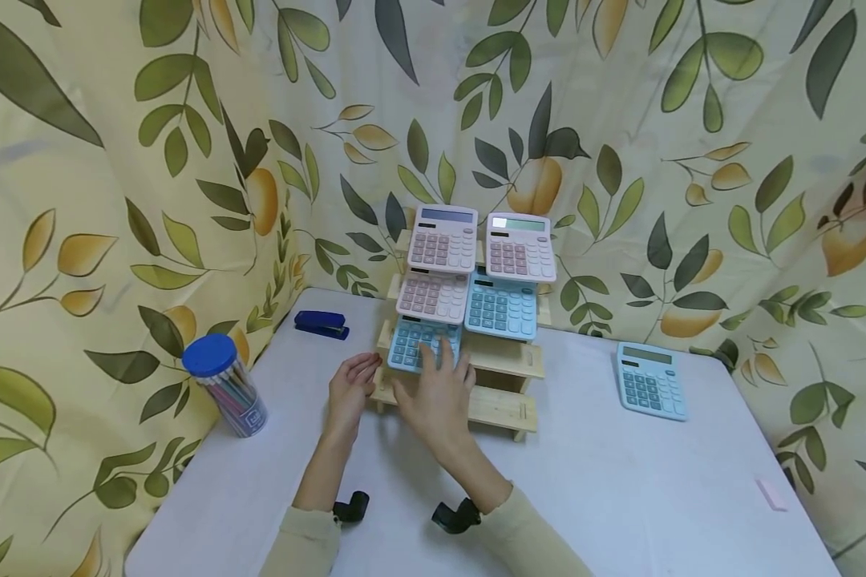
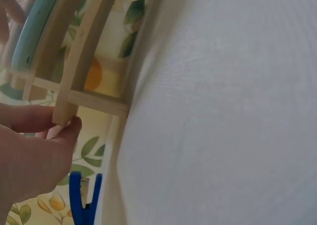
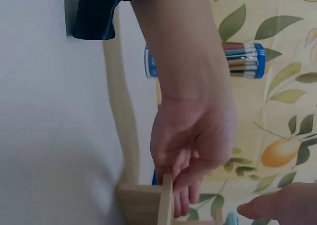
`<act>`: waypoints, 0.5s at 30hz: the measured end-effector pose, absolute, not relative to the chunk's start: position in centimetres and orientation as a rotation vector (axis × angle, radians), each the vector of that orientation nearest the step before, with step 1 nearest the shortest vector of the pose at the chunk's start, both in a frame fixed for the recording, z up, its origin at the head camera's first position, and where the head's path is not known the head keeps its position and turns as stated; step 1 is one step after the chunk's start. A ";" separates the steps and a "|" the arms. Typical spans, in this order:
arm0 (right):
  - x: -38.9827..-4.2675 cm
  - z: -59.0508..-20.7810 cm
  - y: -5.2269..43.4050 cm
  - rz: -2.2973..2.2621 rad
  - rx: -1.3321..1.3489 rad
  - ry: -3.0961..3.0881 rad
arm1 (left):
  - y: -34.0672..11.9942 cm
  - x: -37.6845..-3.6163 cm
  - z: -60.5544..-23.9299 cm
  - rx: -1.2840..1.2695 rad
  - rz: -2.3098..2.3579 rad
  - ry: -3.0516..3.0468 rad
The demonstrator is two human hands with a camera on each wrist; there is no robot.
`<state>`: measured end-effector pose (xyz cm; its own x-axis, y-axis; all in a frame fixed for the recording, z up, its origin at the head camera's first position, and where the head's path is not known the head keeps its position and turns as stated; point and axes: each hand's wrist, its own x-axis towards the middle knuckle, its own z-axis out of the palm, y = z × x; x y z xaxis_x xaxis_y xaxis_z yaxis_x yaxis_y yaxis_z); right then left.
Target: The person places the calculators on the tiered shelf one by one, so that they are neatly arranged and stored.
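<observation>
My left hand (image 1: 351,390) pinches the left end of a low step of a tiered wooden stand (image 1: 501,409); the left wrist view shows thumb and fingertips on the plank end (image 2: 64,103). My right hand (image 1: 440,397) lies spread over a blue calculator (image 1: 404,346) on the stand's lower left, its fingertips on the keys. That hand partly covers the calculator. Above stand a pink calculator (image 1: 433,296) and another blue calculator (image 1: 501,304). Two more pink-and-white ones, a left calculator (image 1: 443,239) and a right calculator (image 1: 520,247), occupy the top tier.
Left of the stand lies a dark blue stapler (image 1: 321,324). A blue-lidded jar of pens (image 1: 227,389) stands at the table's left edge. To the right lie another blue calculator (image 1: 649,381) and a small pale pink piece (image 1: 770,494). Leaf-patterned cloth (image 1: 592,104) hangs behind.
</observation>
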<state>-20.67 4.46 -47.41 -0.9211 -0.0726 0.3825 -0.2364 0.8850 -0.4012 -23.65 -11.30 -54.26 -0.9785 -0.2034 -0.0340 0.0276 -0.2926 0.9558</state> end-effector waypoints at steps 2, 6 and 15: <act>-20.4 -47.3 5.0 0.618 0.220 -2.706 | -11.2 -23.6 -54.2 0.232 -2.409 -1.779; -19.8 -46.9 6.3 0.608 0.191 -2.720 | -11.2 -23.7 -54.3 0.240 -2.406 -1.803; -18.5 -46.2 9.3 0.607 0.165 -2.723 | -11.4 -23.5 -54.2 0.264 -2.414 -1.815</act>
<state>-18.45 9.33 -46.17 -0.9338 -0.0382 0.3558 -0.1857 0.9017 -0.3905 -23.47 -11.41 -54.22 -0.9788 -0.1911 -0.0730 -0.0170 -0.2794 0.9600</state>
